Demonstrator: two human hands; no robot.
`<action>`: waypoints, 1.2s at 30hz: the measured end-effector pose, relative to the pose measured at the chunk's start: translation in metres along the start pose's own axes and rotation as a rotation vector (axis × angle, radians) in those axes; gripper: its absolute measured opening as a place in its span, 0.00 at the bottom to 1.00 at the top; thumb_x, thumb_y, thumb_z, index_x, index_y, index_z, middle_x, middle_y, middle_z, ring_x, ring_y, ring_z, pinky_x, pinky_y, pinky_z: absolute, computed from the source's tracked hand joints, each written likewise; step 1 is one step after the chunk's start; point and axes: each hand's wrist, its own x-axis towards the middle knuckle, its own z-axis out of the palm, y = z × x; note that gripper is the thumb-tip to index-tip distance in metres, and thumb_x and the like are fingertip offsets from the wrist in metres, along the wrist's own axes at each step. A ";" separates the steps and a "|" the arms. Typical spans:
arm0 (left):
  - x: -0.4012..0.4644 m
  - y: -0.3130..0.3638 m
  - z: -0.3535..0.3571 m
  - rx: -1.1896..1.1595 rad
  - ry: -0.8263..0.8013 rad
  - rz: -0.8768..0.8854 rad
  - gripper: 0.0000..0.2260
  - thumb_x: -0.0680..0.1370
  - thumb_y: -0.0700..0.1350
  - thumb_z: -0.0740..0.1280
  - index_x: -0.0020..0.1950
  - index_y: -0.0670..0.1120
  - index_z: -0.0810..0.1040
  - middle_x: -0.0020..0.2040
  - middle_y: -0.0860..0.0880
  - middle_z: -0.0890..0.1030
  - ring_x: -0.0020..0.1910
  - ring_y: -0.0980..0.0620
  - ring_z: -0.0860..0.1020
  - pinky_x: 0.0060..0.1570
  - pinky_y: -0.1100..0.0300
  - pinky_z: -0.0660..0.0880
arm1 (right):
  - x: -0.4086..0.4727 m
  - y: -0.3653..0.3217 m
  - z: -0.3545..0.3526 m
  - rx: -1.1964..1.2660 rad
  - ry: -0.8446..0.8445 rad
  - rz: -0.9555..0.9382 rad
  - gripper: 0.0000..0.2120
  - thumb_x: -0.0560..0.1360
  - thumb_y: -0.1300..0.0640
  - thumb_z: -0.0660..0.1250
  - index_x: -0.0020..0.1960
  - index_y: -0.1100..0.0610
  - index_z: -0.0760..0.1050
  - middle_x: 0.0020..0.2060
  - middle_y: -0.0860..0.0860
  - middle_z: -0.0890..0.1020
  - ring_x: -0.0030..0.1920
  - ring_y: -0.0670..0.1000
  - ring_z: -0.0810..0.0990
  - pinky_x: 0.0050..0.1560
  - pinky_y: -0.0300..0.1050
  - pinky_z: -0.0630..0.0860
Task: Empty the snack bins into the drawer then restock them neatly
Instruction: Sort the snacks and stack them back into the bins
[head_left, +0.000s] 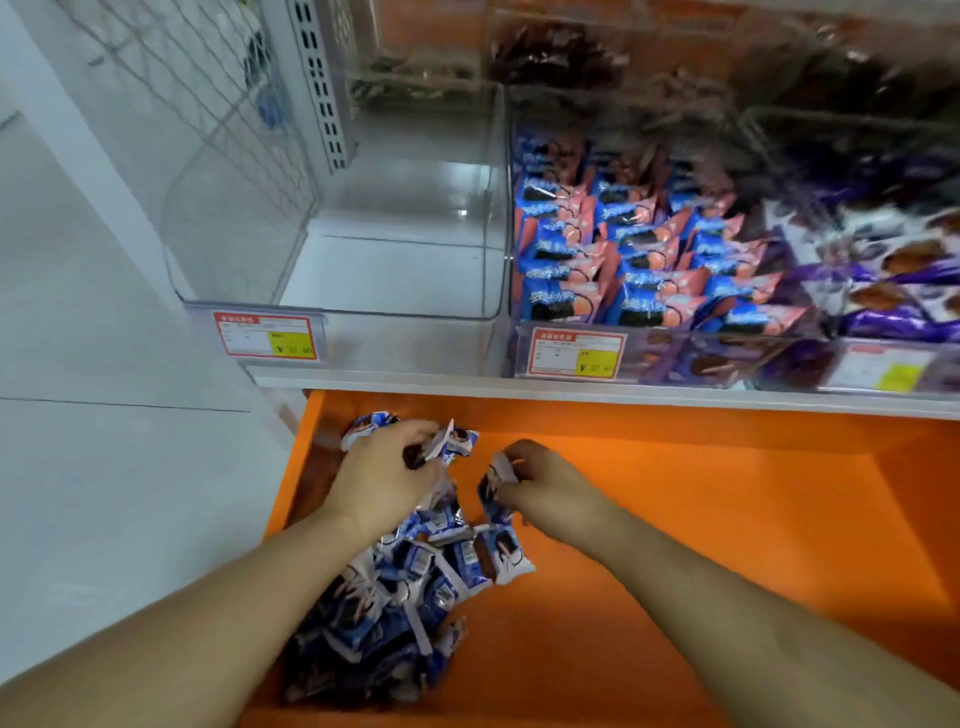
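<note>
An orange drawer (675, 519) fills the lower frame. At 12 o'clock sits a clear bin (395, 291). A packet pile (395, 597) lies at 7 o'clock. The left hand (387, 480) clutches packets; the right hand (545, 480) pinches one packet (496, 480).

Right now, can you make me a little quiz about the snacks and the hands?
1. True or false: the clear bin on the left has snacks in it.
2. Where is the pile of blue-and-white packets? A) orange drawer B) floor C) top shelf
3. Fill in: the right hand pinches one ____.

Key
1. False, it holds nothing; the next bin holds blue-and-pink packets.
2. A.
3. Packet; the left hand grips some too.
</note>
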 end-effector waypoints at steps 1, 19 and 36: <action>-0.007 0.014 -0.006 -0.019 -0.039 0.024 0.15 0.80 0.45 0.72 0.65 0.59 0.80 0.56 0.69 0.76 0.58 0.67 0.73 0.57 0.75 0.67 | -0.015 -0.009 -0.011 0.023 -0.005 0.013 0.09 0.80 0.55 0.68 0.60 0.52 0.75 0.52 0.57 0.83 0.40 0.56 0.78 0.41 0.55 0.74; -0.150 0.186 -0.132 -0.716 -0.050 0.192 0.10 0.82 0.46 0.68 0.58 0.58 0.87 0.60 0.56 0.85 0.58 0.54 0.84 0.61 0.54 0.80 | -0.208 -0.143 -0.075 0.664 0.156 -0.377 0.11 0.83 0.64 0.66 0.63 0.58 0.81 0.47 0.65 0.84 0.41 0.59 0.81 0.43 0.50 0.81; -0.121 0.168 -0.167 -0.650 0.176 0.104 0.23 0.69 0.38 0.82 0.56 0.61 0.83 0.51 0.53 0.87 0.49 0.47 0.87 0.61 0.40 0.79 | -0.189 -0.152 -0.087 0.660 0.239 -0.421 0.18 0.78 0.63 0.74 0.65 0.52 0.76 0.40 0.49 0.84 0.39 0.53 0.75 0.39 0.48 0.72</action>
